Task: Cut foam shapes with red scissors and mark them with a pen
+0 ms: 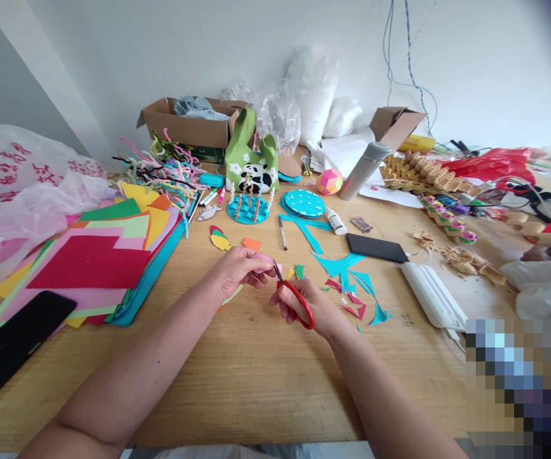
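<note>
While it lies well left of the fingers, 1 smooth black phone (20,344) sits at the near corner of a stack of matte sheets (86,261), square-edged and many-coloured, too overlapped to count. Beyond the left fingers, 3 rounded leaf-like pieces (220,243), red, green and yellow, overlap. The left hand (241,268) has its thumb and forefinger pressed together, pinching 1 small pink piece (260,260); just past those fingers lies 1 orange rectangle (251,243). Farther out, between the hands, rests 1 slim pen (283,233). The right hand (322,305) curls its fingers around 1 pair of red-handled scissors (299,298), metal blades meeting the pink piece at the left fingertips; whether they are parted I cannot tell. Right of the right fingers spread jagged offcuts (344,262), thin blue and dark red, their count unclear. Farther right lies 1 glossy white oblong (432,296) with rounded edges.
</note>
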`<state>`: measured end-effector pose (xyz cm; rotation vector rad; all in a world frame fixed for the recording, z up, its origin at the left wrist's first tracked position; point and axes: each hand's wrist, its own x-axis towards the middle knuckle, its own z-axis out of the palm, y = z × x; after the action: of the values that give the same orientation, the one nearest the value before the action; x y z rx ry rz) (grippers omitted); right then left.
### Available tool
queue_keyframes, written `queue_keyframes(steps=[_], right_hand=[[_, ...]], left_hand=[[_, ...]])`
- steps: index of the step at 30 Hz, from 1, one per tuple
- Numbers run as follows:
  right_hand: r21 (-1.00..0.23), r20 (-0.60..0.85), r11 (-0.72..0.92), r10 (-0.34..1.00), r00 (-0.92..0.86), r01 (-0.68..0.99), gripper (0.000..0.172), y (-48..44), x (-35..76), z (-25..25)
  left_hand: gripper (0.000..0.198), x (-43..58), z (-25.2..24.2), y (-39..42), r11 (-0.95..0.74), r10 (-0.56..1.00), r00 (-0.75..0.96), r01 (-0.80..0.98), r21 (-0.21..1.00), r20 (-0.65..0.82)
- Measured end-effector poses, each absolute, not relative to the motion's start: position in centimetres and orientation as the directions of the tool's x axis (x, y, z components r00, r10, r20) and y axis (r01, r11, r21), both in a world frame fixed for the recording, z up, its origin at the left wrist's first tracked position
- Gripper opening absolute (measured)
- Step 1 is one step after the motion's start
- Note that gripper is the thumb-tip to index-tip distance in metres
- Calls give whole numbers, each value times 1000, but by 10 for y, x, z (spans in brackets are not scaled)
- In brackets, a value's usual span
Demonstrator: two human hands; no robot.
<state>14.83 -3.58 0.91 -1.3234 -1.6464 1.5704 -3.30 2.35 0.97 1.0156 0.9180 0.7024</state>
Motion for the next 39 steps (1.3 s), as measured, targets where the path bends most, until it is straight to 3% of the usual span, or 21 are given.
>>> queue_keyframes(steps=[39], right_hand=[[-935,-277,-151,877,-393,320,58,-35,149,7]], left_hand=[[14,-30,14,21,385,820,480,-61,921,-311]])
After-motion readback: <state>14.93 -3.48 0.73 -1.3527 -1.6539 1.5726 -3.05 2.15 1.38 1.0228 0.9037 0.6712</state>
